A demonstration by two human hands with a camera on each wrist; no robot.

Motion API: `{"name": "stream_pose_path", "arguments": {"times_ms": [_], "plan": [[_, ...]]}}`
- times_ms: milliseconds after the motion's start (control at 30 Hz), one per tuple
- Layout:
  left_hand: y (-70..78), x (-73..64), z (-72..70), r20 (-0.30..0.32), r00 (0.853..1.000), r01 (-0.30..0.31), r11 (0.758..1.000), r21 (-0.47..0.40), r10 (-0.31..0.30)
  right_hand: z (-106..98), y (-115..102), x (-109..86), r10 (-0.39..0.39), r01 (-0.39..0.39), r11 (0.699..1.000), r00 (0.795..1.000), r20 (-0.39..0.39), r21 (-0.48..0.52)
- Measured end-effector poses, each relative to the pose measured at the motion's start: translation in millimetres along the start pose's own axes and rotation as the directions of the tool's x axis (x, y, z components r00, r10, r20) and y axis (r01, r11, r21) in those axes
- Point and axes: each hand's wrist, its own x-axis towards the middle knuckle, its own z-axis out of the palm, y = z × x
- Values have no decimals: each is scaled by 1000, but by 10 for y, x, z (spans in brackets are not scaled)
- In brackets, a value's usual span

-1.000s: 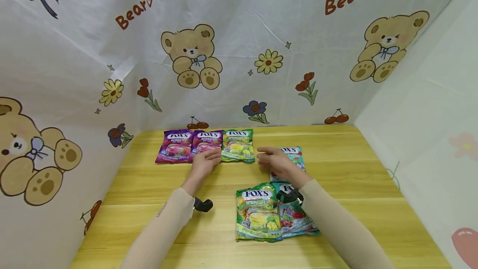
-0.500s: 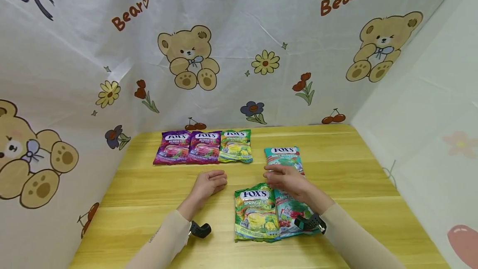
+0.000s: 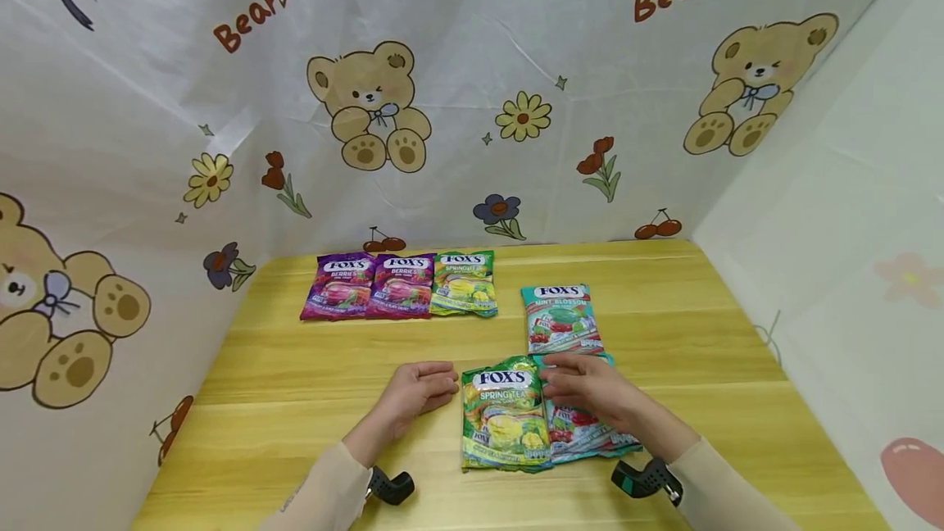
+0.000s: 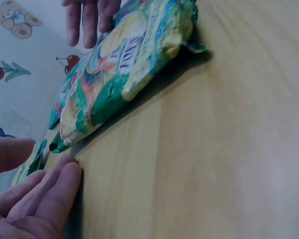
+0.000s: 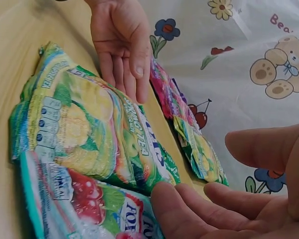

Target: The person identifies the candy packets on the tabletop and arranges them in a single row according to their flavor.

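A green and yellow Spring Tea candy bag lies on the table between the two hands. My left hand is at its left side, fingers nearly straight and grasping nothing. My right hand is over a teal candy bag that lies against the green one's right side. In the right wrist view, the right fingertips are right at the edge where these two bags meet, with the thumb held apart. Part of the teal bag is hidden under the right hand.
Behind them lies a Mint Blossom candy bag. At the back left, two purple Berries bags and another Spring Tea bag form a row. A white cloth wall with bear prints stands along the table's back edge.
Both hands have drawn back toward the near bags, the left from the back row and the right from the Mint Blossom bag. The bags have stayed in place.
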Motion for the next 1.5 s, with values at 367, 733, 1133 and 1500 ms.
{"name": "stream_pose_path", "arguments": {"times_ms": [367,733,1133,1500], "plan": [[-46,-190,116,45,998,45,999,2,-46,-2,63,-229,72,-75,993,997,38,88],[-41,-280,159,40,997,67,998,6,-67,99,42,-203,95,-106,984,992,85,144],[-54,-297,153,54,996,76,996,-35,-74,251,110,-178,96,-103,977,994,48,189],[-94,-291,179,55,996,67,997,-33,-65,337,199,-139,96,-95,973,995,7,212]]}}
